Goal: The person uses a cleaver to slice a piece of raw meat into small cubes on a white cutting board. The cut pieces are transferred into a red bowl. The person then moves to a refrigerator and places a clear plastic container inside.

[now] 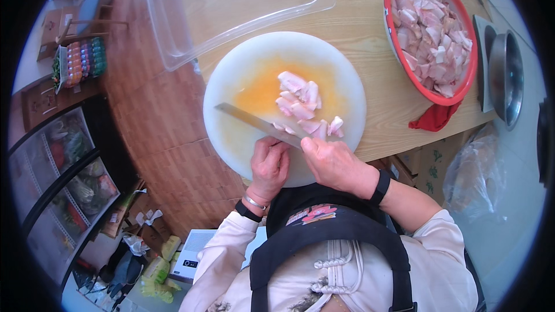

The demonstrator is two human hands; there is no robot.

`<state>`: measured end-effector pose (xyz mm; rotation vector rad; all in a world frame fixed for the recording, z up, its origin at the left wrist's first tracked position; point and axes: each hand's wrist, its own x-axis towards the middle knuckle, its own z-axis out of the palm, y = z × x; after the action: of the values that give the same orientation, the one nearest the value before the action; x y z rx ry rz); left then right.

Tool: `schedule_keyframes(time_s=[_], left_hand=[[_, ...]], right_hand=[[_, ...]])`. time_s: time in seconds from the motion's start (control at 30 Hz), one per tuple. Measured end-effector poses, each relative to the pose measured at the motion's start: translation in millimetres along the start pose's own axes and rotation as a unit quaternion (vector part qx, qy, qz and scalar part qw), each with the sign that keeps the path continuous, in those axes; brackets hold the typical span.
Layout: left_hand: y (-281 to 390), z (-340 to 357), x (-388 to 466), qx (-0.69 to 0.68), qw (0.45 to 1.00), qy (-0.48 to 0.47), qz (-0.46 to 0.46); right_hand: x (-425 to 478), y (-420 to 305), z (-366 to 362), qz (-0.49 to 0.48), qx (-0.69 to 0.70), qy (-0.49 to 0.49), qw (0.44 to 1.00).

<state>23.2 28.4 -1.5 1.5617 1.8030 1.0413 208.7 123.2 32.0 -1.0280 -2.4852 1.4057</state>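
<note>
My right hand (336,162) grips the handle end of a long knife (256,123), whose blade lies slantwise over the round white cutting board (230,73). Close behind the blade, my left hand (269,162) has its fingers curled near the board's lower edge; what they press or hold is hidden. Cut pieces of pale pink raw meat (299,93) lie in a loose pile at the middle of the board, with a few more beside the knife. An orange stain spreads under them. To the right, a red-rimmed basin (471,71) is heaped with similar cut pieces.
A clear plastic tray (243,30) overlaps the table's left edge beyond the board. A red cloth (433,117) hangs beneath the basin. A steel bowl (507,80) stands on a scale (483,60) at right, above a plastic bag (475,177). A glass-fronted fridge (65,182) is at left.
</note>
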Motion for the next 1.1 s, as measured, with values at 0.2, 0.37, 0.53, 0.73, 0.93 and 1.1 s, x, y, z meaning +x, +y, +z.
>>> schedule_keyframes(time_s=[0.2, 0.37, 0.53, 0.73, 0.93, 1.1], left_hand=[[1.4, -7.5, 0.7, 0.013, 0.999, -0.001, 0.036], [0.1, -6.7, 2.5, 0.020, 0.999, -0.019, 0.027], [2.1, -4.9, 6.5, 0.015, 0.999, -0.005, 0.038], [-3.9, -0.9, -1.5, 0.014, 1.000, -0.001, 0.015], [-2.6, 1.7, -5.7, 0.009, 1.000, 0.009, -0.021], [-0.2, -0.3, -2.8, 0.005, 1.000, 0.011, 0.009]], right_hand=[[-32.3, -10.5, -27.0, 0.027, -0.016, 0.016, 0.999], [-58.3, -31.4, -51.0, 0.021, -0.048, -0.050, 0.997], [-55.2, -31.4, -53.0, 0.011, -0.066, -0.059, 0.996], [-20.7, -20.9, -18.9, 0.000, -0.052, -0.033, 0.998], [-53.0, -19.3, -27.0, 0.039, -0.076, -0.076, 0.993], [-6.7, -7.7, -3.3, 0.008, -0.030, -0.033, 0.999]])
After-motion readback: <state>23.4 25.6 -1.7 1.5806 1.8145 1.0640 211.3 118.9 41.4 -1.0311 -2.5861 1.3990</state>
